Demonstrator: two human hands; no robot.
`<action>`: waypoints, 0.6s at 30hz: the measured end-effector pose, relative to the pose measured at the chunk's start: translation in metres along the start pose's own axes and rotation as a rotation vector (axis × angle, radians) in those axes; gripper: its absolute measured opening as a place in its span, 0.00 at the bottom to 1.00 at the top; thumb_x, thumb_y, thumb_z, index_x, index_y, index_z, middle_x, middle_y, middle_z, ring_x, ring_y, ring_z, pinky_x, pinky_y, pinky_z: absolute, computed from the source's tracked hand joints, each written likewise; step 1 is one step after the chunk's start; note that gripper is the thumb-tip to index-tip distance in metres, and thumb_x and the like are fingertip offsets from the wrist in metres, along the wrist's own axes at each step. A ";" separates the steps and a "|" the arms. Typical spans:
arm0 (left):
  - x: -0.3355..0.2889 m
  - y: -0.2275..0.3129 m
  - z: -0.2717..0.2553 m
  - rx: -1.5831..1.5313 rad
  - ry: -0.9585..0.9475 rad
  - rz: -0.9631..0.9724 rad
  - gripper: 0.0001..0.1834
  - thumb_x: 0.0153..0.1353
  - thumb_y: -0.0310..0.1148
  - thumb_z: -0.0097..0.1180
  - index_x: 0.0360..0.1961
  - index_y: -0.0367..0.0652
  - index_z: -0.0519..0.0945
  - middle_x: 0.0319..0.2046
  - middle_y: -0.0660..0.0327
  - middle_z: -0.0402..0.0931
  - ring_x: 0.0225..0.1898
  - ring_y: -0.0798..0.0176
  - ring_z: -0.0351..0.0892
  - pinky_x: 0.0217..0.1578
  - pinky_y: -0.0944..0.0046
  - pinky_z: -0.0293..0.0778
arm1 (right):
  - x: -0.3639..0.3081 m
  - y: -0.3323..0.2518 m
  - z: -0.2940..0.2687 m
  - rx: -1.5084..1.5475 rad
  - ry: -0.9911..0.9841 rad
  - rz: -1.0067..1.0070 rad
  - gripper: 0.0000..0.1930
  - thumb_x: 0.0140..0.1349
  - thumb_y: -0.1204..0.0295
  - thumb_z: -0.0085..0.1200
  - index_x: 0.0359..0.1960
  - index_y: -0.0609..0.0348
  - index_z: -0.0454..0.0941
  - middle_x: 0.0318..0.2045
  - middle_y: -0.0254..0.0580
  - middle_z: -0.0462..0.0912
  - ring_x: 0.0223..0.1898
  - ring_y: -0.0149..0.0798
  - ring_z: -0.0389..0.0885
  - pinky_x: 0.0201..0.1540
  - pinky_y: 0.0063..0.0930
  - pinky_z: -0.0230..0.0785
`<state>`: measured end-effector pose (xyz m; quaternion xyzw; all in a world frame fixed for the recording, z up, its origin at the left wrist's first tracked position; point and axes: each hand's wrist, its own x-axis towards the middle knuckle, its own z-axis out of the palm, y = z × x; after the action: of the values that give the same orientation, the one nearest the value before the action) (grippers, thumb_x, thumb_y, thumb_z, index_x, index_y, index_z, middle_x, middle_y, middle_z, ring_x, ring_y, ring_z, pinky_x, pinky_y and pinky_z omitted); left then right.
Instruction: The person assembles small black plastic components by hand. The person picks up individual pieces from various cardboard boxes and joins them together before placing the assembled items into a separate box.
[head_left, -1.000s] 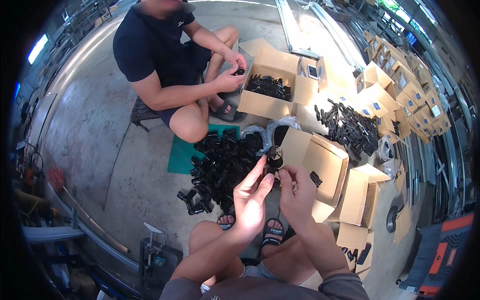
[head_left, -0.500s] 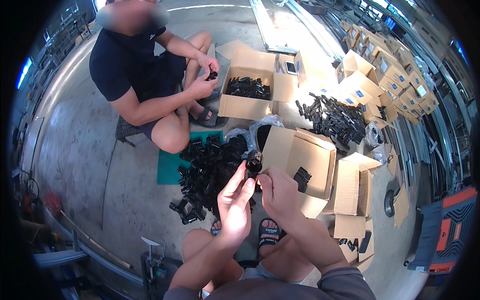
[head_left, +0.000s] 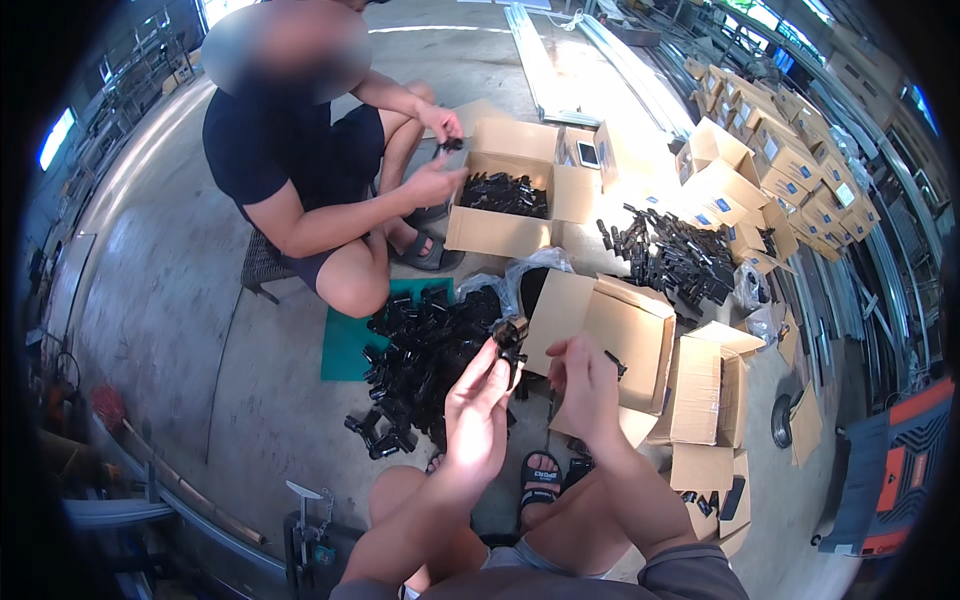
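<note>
My left hand (head_left: 476, 405) grips a black tubular fitting (head_left: 511, 335) upright between thumb and fingers, its round ring end on top. Just right of it, apart from the fitting, my right hand (head_left: 588, 385) is closed with fingers curled; what it holds, if anything, I cannot make out. A thin dark line shows below that hand. Beneath and left of my hands lies a heap of similar black fittings (head_left: 425, 340), partly on a green mat (head_left: 342, 345). An open cardboard box (head_left: 640, 330) stands just beyond my right hand.
Across from me a seated person (head_left: 270, 170) handles a small black part beside an open box (head_left: 500, 235) of black pieces. More black parts (head_left: 680, 255) are heaped on the floor. Stacked cartons (head_left: 780, 150) stand far right, an open carton (head_left: 700, 385) nearer, a grey-red case (head_left: 890, 470) at right.
My right hand has drawn off the fitting to the right and slightly down. My left hand still holds the fitting, now tilted differently. The other person's hands have moved apart.
</note>
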<state>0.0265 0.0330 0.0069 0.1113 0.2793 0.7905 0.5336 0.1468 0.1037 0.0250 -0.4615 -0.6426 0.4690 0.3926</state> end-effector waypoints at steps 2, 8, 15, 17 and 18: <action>0.001 0.004 0.001 -0.038 0.013 -0.105 0.20 0.71 0.27 0.51 0.62 0.32 0.71 0.52 0.56 0.78 0.50 0.67 0.78 0.55 0.65 0.73 | 0.007 0.011 -0.005 0.172 -0.026 0.060 0.22 0.77 0.60 0.37 0.37 0.66 0.78 0.21 0.33 0.76 0.24 0.25 0.72 0.29 0.21 0.66; -0.001 0.015 0.003 -0.020 -0.037 -0.286 0.21 0.74 0.39 0.48 0.59 0.34 0.72 0.46 0.59 0.78 0.45 0.68 0.79 0.51 0.68 0.74 | 0.006 0.004 -0.003 0.118 -0.010 0.067 0.11 0.72 0.67 0.49 0.39 0.61 0.79 0.24 0.30 0.77 0.25 0.23 0.72 0.29 0.19 0.64; -0.001 0.012 -0.003 -0.036 -0.071 -0.278 0.19 0.74 0.39 0.47 0.58 0.37 0.73 0.46 0.61 0.79 0.46 0.69 0.78 0.53 0.66 0.73 | -0.007 -0.015 0.007 -0.200 0.024 -0.521 0.11 0.55 0.77 0.66 0.41 0.57 0.84 0.30 0.39 0.82 0.29 0.36 0.81 0.29 0.27 0.71; -0.002 0.012 -0.006 -0.022 -0.086 -0.268 0.18 0.74 0.38 0.47 0.57 0.37 0.74 0.46 0.61 0.79 0.48 0.69 0.78 0.54 0.65 0.73 | -0.006 -0.013 0.010 -0.218 0.030 -0.521 0.11 0.54 0.76 0.67 0.40 0.58 0.84 0.30 0.40 0.82 0.30 0.39 0.81 0.30 0.29 0.72; -0.003 0.012 -0.006 0.001 -0.078 -0.267 0.19 0.74 0.38 0.47 0.57 0.37 0.74 0.46 0.61 0.79 0.48 0.69 0.78 0.54 0.66 0.73 | -0.006 -0.012 0.010 -0.227 0.034 -0.522 0.11 0.53 0.76 0.67 0.40 0.58 0.84 0.31 0.40 0.82 0.31 0.41 0.82 0.31 0.30 0.73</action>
<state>0.0151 0.0253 0.0094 0.1040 0.2712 0.7075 0.6443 0.1360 0.0938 0.0337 -0.3293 -0.7814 0.2693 0.4566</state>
